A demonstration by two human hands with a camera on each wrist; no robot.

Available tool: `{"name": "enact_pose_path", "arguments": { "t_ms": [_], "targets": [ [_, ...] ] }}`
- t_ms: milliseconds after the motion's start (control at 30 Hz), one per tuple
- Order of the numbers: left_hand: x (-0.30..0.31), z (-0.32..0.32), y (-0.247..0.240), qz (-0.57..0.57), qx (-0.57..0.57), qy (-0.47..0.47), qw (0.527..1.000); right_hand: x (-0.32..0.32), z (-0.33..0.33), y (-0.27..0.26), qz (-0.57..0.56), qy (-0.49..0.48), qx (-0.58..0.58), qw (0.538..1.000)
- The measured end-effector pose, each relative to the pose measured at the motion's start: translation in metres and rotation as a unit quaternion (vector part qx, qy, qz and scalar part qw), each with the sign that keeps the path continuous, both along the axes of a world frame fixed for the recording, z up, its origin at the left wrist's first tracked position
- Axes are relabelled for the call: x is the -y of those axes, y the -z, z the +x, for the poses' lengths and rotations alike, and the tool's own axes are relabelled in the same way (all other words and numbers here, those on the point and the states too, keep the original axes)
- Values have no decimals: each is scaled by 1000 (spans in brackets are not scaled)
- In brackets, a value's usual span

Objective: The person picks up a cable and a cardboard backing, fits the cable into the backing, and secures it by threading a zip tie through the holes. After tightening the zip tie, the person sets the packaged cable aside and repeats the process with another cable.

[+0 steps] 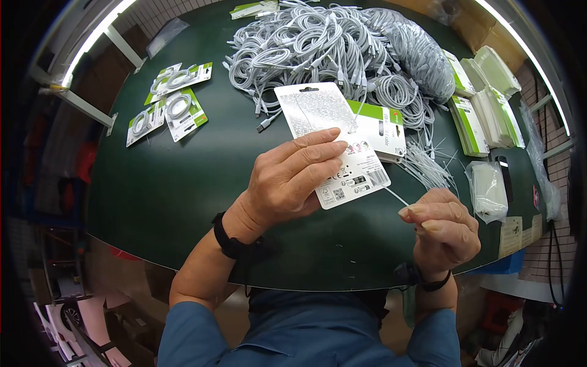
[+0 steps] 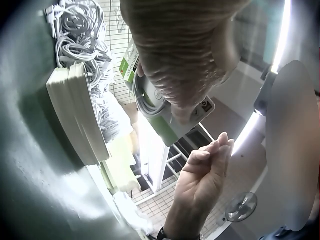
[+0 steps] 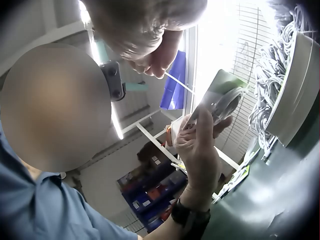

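Note:
My left hand (image 1: 292,171) grips a white-and-green packaging card (image 1: 321,110), its printed back turned up in the head view, thumb underneath. A coiled grey-white cable (image 2: 145,103) lies against the card's other face, as the left wrist view shows. Off to the right, my right hand (image 1: 449,229) pinches the end of a thin white zip tie (image 1: 396,195) between thumb and fingers. The tie runs from the card's lower right edge to those fingertips. Behind the held card lies a stack of similar cards (image 1: 391,125), partly covered by it.
A big heap of cables (image 1: 293,49) fills the back of the green table (image 1: 165,196), with a bagged bundle (image 1: 422,55) beside it. Loose zip ties (image 1: 428,165) lie right of the card stack. Several carded cables (image 1: 178,107) lie left; more card stacks (image 1: 489,116) stand right.

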State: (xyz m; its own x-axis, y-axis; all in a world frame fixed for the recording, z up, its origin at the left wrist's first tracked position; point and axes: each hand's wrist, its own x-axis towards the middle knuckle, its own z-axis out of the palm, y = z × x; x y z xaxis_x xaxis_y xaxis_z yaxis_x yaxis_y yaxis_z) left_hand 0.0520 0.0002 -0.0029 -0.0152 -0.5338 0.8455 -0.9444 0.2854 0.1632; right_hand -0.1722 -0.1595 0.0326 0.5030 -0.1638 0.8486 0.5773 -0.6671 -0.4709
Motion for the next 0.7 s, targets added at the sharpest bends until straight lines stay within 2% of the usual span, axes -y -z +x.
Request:
{"name": "enact_pose_path", "arguments": {
  "t_ms": [700],
  "targets": [
    [-1, 1, 1, 1, 8, 11, 1000, -4, 5, -3, 23, -1, -56, 998]
  ]
}}
